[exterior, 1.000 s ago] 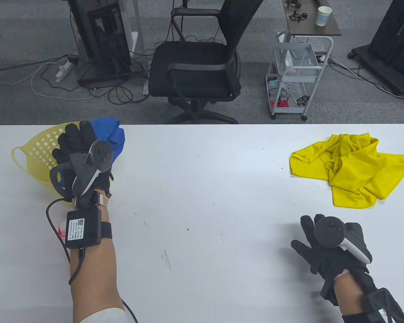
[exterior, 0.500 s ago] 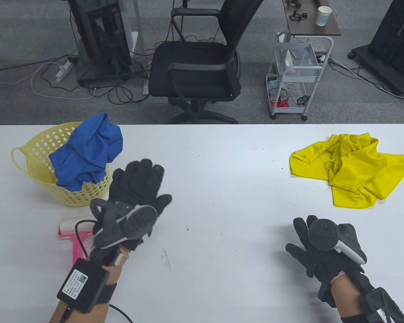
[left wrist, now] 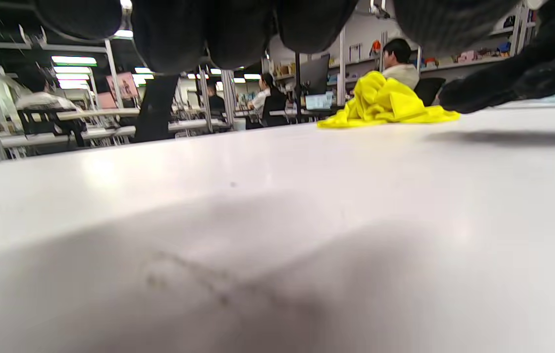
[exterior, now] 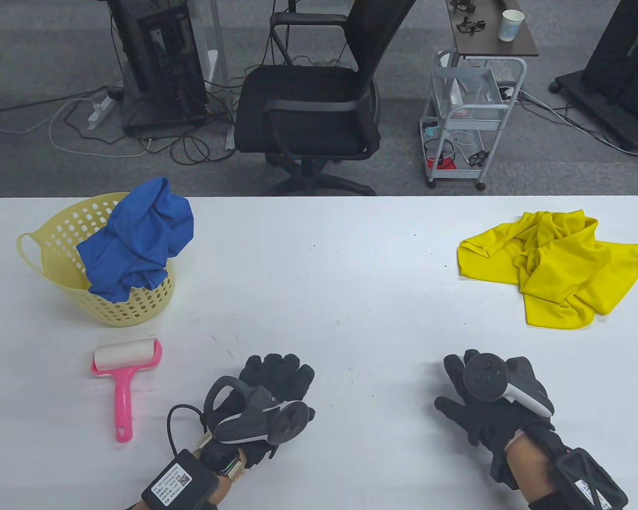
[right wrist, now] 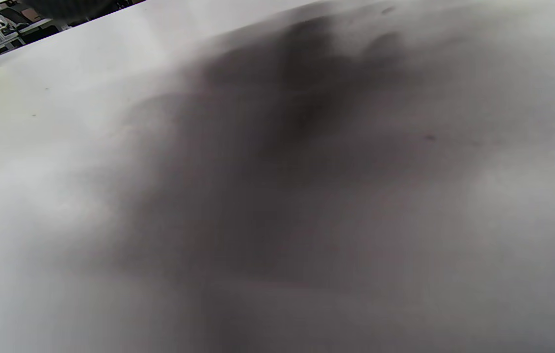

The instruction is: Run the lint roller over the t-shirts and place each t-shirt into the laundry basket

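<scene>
A blue t-shirt hangs bunched in the yellow laundry basket at the table's far left. A crumpled yellow t-shirt lies at the far right, and it shows too in the left wrist view as a yellow t-shirt across the table. The pink lint roller lies flat in front of the basket. My left hand rests near the front middle, fingers relaxed, holding nothing. My right hand lies flat at the front right, empty, below the yellow t-shirt.
The white table stretches between basket and yellow t-shirt. Beyond its far edge stand an office chair, a wire cart and computer gear. The right wrist view shows only table surface in shadow.
My left hand let go of the blue t-shirt in the basket and drew back to the front middle. My right hand shifted slightly left and toward the front edge.
</scene>
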Demonstrator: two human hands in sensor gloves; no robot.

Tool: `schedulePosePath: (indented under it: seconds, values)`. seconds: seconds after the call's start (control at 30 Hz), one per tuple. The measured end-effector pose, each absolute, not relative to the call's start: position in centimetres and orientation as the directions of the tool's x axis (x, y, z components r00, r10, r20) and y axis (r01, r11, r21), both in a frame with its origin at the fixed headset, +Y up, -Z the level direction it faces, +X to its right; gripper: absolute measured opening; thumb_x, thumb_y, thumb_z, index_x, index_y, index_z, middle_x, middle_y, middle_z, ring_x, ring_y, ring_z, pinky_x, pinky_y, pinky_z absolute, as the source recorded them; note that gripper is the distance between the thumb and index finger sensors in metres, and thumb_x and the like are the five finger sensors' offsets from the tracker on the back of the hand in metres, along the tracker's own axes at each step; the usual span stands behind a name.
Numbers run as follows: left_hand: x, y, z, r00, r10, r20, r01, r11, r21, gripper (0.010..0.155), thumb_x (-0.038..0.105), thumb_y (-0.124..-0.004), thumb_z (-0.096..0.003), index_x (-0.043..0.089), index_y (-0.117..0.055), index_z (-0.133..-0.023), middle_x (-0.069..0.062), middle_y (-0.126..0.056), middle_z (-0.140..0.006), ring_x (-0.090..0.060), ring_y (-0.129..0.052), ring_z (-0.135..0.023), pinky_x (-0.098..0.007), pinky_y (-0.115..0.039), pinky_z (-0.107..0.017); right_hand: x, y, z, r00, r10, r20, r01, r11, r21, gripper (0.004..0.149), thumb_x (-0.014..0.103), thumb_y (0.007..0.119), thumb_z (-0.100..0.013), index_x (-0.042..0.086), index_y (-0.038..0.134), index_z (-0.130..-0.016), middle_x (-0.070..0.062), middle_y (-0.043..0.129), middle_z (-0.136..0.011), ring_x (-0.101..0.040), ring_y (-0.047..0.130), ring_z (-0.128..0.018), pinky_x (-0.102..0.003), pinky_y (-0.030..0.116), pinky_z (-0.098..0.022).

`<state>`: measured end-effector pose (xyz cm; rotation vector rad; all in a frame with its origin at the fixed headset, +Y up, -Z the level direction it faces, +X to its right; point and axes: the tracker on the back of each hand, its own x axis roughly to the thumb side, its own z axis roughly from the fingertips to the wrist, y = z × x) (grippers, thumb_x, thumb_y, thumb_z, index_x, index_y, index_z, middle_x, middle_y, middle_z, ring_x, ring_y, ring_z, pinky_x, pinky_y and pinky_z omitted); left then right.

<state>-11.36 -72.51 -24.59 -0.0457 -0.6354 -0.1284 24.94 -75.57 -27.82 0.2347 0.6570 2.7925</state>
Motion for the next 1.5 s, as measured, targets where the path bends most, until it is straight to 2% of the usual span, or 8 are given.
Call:
schedulePosePath:
  seconds: [0.37, 0.6, 0.77, 0.8, 0.93, 1.17, 1.3, 1.5]
  values:
    - [-11.2, -72.2, -25.0, 0.788, -0.149, 0.598, 0.158, 0.987, 0.038, 0.069, 0.056, -0.066, -0.0458, 0.019, -0.051, -0.102, -0.019, -0.062, -0.107, -0.049, -0.068, -0.096, -0.073, -0.059, -0.064, 36.5, -72.4, -36.3, -0.952, 0.006, -0.307, -0.076, -0.974, 0.215, 0.096, 0.059, 0.068, -0.043, 0.017, 0.005, -0.101, -0.023, 0.001, -0.104, -0.054, 0.007, -0.099, -0.079, 0.018, -0.064]
    - [-11.3, -72.4, -25.3, 0.791, -0.166, 0.589, 0.178, 0.983, 0.038, 0.068, 0.056, -0.066, -0.0456, 0.020, -0.051, -0.102, -0.019, -0.062, -0.107, -0.049, -0.068, -0.096, -0.073, -0.059, -0.064, 40.1, -76.4, -39.0, -0.846, 0.099, -0.523, -0.299, -0.901, 0.313, 0.097, 0.060, 0.066, -0.046, 0.017, -0.002, -0.099, -0.019, -0.001, -0.105, -0.053, 0.006, -0.100, -0.079, 0.016, -0.064]
    - [-11.6, -73.0, -25.9, 0.795, -0.138, 0.591, 0.166, 0.986, 0.006, 0.068, 0.055, -0.066, -0.0457, 0.020, -0.051, -0.101, -0.019, -0.063, -0.106, -0.049, -0.069, -0.096, -0.073, -0.059, -0.064, 39.9, -76.1, -39.8, -0.838, 0.176, -0.516, -0.297, -0.941, 0.160, 0.061, 0.044, 0.074, -0.048, 0.018, 0.053, -0.099, -0.018, 0.039, -0.106, -0.054, 0.038, -0.099, -0.077, 0.028, -0.067]
    - [-11.7, -73.2, -26.1, 0.796, -0.127, 0.592, 0.162, 0.987, -0.007, 0.068, 0.055, -0.066, -0.0459, 0.019, -0.052, -0.101, -0.019, -0.063, -0.106, -0.049, -0.069, -0.096, -0.073, -0.059, -0.064, 39.6, -75.8, -39.6, -0.851, 0.175, -0.495, -0.228, -0.972, 0.049, 0.049, 0.037, 0.079, -0.047, 0.017, 0.069, -0.091, -0.017, 0.056, -0.101, -0.052, 0.052, -0.096, -0.075, 0.035, -0.068]
    - [-11.7, -73.6, -26.2, 0.788, -0.133, 0.601, 0.180, 0.983, -0.019, 0.067, 0.055, -0.067, -0.0458, 0.019, -0.052, -0.101, -0.018, -0.064, -0.106, -0.049, -0.070, -0.095, -0.072, -0.059, -0.064, 37.8, -75.4, -39.3, -0.921, 0.062, -0.386, -0.100, -0.992, 0.079, 0.042, 0.034, 0.081, -0.044, 0.017, 0.077, -0.082, -0.014, 0.070, -0.095, -0.046, 0.068, -0.092, -0.071, 0.049, -0.068]
    - [-11.3, -72.5, -25.5, 0.778, -0.140, 0.612, 0.157, 0.987, 0.026, 0.068, 0.055, -0.067, -0.0458, 0.020, -0.052, -0.101, -0.018, -0.064, -0.106, -0.049, -0.069, -0.096, -0.073, -0.059, -0.064, 32.9, -73.8, -37.7, -0.891, 0.427, -0.156, -0.449, -0.880, 0.157, 0.042, 0.029, 0.074, -0.045, 0.012, 0.073, -0.084, -0.020, 0.065, -0.096, -0.055, 0.057, -0.094, -0.074, 0.044, -0.066]
    - [-10.8, -72.3, -25.4, 0.770, -0.140, 0.623, 0.157, 0.987, 0.028, 0.068, 0.055, -0.068, -0.0457, 0.020, -0.051, -0.102, -0.018, -0.063, -0.107, -0.048, -0.069, -0.096, -0.073, -0.059, -0.064, 28.0, -70.1, -35.8, -0.750, 0.658, 0.070, -0.652, -0.752, 0.095, 0.043, 0.029, 0.070, -0.045, 0.011, 0.070, -0.084, -0.022, 0.068, -0.093, -0.053, 0.061, -0.093, -0.072, 0.046, -0.066]
    - [-8.8, -69.1, -26.3, 0.787, 0.017, 0.617, -0.036, 0.999, 0.018, 0.089, 0.058, -0.072, -0.0434, 0.016, -0.024, -0.105, -0.020, -0.048, -0.111, -0.050, -0.058, -0.101, -0.074, -0.054, -0.065, 20.0, -66.3, -33.0, -0.288, 0.919, 0.270, -0.849, -0.375, 0.372, 0.044, 0.032, 0.065, -0.048, 0.006, 0.065, -0.084, -0.021, 0.076, -0.085, -0.051, 0.073, -0.087, -0.067, 0.051, -0.068]
